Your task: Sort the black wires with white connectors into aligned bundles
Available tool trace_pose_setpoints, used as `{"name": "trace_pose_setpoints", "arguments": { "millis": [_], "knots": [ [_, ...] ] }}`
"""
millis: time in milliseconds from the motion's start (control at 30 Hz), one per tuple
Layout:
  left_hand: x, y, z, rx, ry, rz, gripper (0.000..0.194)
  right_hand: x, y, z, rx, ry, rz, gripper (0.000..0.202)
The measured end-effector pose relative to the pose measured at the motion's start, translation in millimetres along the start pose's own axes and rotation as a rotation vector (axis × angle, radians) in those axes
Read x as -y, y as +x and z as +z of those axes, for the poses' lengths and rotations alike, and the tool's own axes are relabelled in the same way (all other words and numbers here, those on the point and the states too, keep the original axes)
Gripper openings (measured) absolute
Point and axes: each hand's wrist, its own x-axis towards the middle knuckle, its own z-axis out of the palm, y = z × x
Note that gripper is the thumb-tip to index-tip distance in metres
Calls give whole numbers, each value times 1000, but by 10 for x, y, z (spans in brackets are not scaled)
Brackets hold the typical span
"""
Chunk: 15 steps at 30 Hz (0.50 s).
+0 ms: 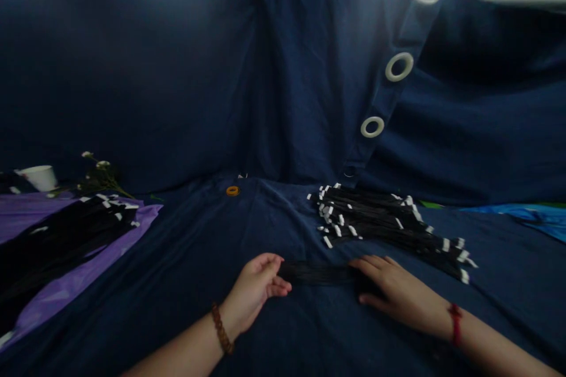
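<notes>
A bundle of thin black strands (316, 273) stretches between my two hands, just above the dark blue cloth. My left hand (260, 283), with a brown beaded bracelet, pinches its left end between thumb and fingers. At the right end, my right hand (393, 288), with a red cord at the wrist, curls its fingers round the strands; part of that grip is hidden. Beyond my right hand lies a pile of black strand bundles (375, 215) with white bands at their ends. Whether the strands are cords or cables I cannot tell.
More black bundles (57, 241) with white bands lie on purple plastic (88, 274) at left. Behind them are a white cup (40, 178) and flowers (104, 174). An orange tape roll (233, 191) sits farther back. Blue plastic (535, 218) lies at right; a blue curtain (177, 82) hangs behind.
</notes>
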Motion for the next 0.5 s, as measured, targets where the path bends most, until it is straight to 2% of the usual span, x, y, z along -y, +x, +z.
{"name": "trace_pose_setpoints", "arguments": {
  "millis": [67, 167, 333, 500],
  "knots": [
    [-8, 12, -1, -65, -9, 25, 17, -86, -68, -41, 0, 33, 47, 34],
    [-21, 44, -17, -144, -39, 55, 16, -208, -175, -202, 16, 150, 107, 28],
    [-60, 74, -5, -185, -82, 43, 12, -216, -344, -506, -12, 258, 138, 31],
    [-85, 35, 42, -191, -105, 44, 22, -159, -406, -598, -70, 316, 133, 36]
  ]
}}
